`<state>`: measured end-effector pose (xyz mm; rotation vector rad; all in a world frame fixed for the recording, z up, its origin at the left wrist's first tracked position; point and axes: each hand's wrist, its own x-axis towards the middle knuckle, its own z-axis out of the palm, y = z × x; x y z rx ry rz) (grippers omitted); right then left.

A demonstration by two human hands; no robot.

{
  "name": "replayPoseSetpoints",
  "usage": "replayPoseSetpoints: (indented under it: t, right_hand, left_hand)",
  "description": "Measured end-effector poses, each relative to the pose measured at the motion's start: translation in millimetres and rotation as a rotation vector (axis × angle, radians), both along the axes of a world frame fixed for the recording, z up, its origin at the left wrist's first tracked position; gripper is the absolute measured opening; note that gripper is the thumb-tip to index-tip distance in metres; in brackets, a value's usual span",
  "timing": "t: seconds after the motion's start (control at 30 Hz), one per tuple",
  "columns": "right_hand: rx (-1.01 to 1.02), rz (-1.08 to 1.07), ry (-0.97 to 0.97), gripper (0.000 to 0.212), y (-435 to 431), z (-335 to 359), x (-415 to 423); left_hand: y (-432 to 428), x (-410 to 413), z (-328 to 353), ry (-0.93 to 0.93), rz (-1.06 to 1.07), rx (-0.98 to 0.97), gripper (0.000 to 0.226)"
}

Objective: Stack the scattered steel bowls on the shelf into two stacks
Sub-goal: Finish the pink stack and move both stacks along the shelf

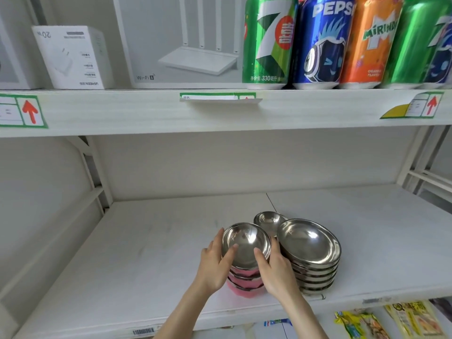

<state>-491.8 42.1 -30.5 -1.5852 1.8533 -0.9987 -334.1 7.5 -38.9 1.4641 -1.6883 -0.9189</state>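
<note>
A stack of small steel bowls with pink outsides (245, 253) stands near the front edge of the white shelf (146, 253). My left hand (215, 261) grips its left side and my right hand (275, 270) grips its right side, thumbs over the top bowl's rim. Touching it on the right is a stack of several wider steel bowls (311, 255). A single small steel bowl (267, 221) sits just behind the two stacks.
The upper shelf (220, 111) overhangs with soda cans (325, 42), a router box (181, 42) and a small white box (73, 57). Snack packets (391, 321) lie on the level below. White shelf posts stand at both sides.
</note>
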Motion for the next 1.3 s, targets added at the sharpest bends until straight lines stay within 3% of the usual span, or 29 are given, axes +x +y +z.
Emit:
replayPoseSetpoints:
  t: [0.17,0.37,0.47,0.63,0.8,1.0,1.3]
  right_hand:
    - [0.057,-0.044,0.037,0.071,-0.6,-3.7,0.0]
    - [0.039,-0.062,0.072,0.068,6.8,-0.8,2.8]
    - [-0.002,-0.094,0.168,0.063,19.4,1.6,4.3]
    - [-0.181,-0.147,0.401,0.06,53.2,11.0,3.8]
    - [-0.306,-0.133,0.644,0.066,78.6,23.4,-7.0]
    - [-0.316,-0.177,0.792,0.067,104.7,45.7,-30.6]
    - [-0.364,-0.208,0.846,0.067,123.4,69.2,-100.6]
  left_hand:
    - [-2.6,-0.9,-8.5,-0.048,-0.039,0.046,0.085]
    - [-2.2,2.0,-3.3,-0.113,-0.063,0.0,0.069]
    - [4.2,7.1,0.5,-0.265,-0.06,-0.078,0.069]
    - [32.3,17.4,15.8,-0.711,0.008,-0.343,0.072]
    - [59.4,17.1,32.6,-0.854,0.047,-0.566,0.062]
    - [95.2,-2.7,65.5,-0.936,0.051,-0.666,0.062]
    - [126.3,-71.1,95.8,-0.899,0.107,-0.779,0.055]
